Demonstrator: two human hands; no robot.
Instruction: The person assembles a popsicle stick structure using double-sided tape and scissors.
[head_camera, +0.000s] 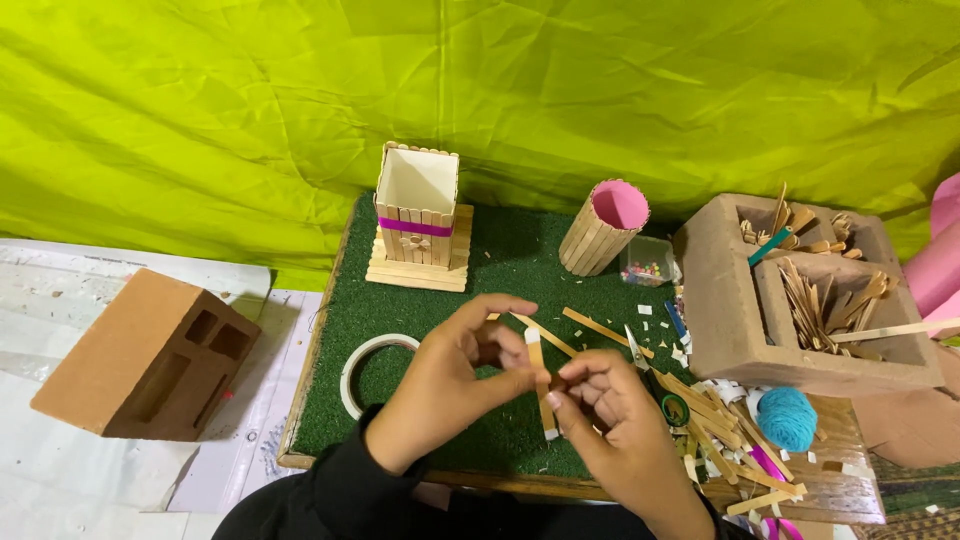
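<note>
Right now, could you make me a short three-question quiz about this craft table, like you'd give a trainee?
1. True or false: both hands pinch one wooden stick.
2. Which pot has a pink inside: A the square stick pot, or B the round stick pot?
3. What lies on the green mat beside the left hand?

Key:
1. True; the right hand grips it too.
2. B.
3. A tape roll.

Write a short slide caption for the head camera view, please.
Both hands, left hand and right hand, hold a wooden craft stick above the green mat.
</note>
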